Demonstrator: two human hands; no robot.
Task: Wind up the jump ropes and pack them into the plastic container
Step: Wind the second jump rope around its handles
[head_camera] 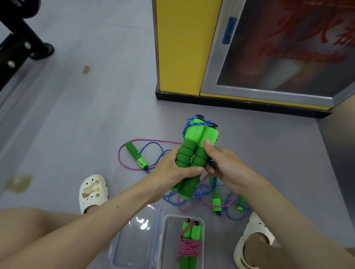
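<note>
Winding step on the blue rope. Plastic container (165, 258) sits nearest the person, between the feet and open. One finished bundle (189, 245) already lies in it, pink cord lashed round two green foam handles. Lid (136, 242) lies against the container's left side. Just beyond the container is a loose tangle (191, 203) of blue and pink cord on the floor, with spare green handles in it. Above the tangle both hands hold the handle pair (194, 148) side by side, off the floor. Left hand (170, 171) is wrapped round the lower half with fingers closed. Right hand (226, 166) has its thumb on the front of the right handle and fingers curled behind; can't tell if it also has cord. Blue loops (186, 124) already sit over the pair's far end. Beyond and left of the container lies another loose handle (135, 154). Farthest out is the fire extinguisher cabinet (281, 57). To do this well, I'd keep the handles flush in the left hand and feed cord with the right. Lay tight turns round the middle like the packed bundle, and draw blue clear of pink before each turn. Space beside the packed bundle looks narrow, so keep it slim.
</note>
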